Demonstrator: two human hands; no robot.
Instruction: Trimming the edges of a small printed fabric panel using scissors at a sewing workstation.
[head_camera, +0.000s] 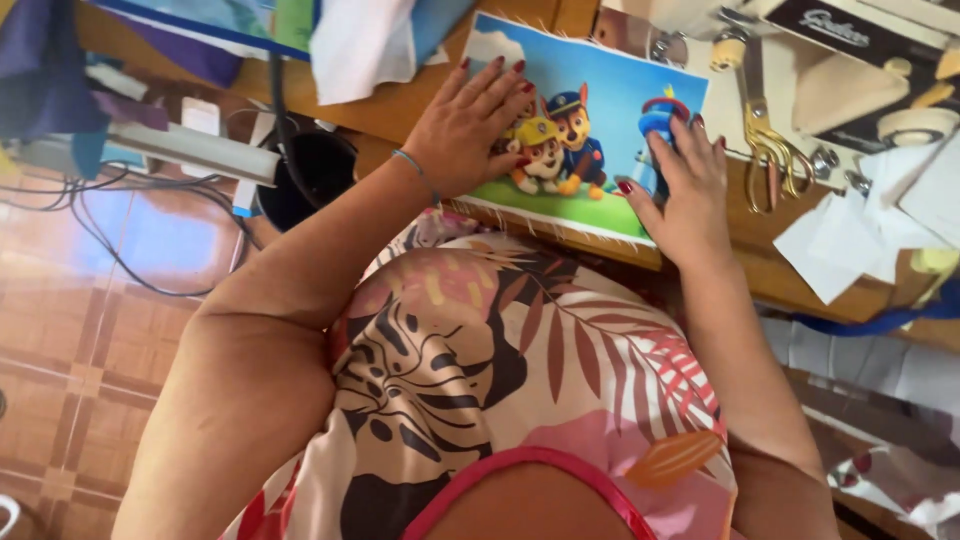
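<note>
A rectangular piece of printed fabric (610, 95), showing cartoon puppies on green grass under a blue sky, lies flat near the front edge of a wooden table (400, 105). My left hand (468, 125) rests flat on the left half of the print, fingers spread, a thin bracelet on the wrist. My right hand (685, 185) presses down on the print's right edge, fingers apart. Neither hand holds anything. My lap in a leaf-patterned dress fills the lower middle of the view.
Gold-handled scissors (765, 140) lie on the table just right of the print. White paper pieces (850, 240) and a spool (915, 125) sit farther right. A black round bin (315, 175) and cables (130, 230) lie on the tiled floor at left.
</note>
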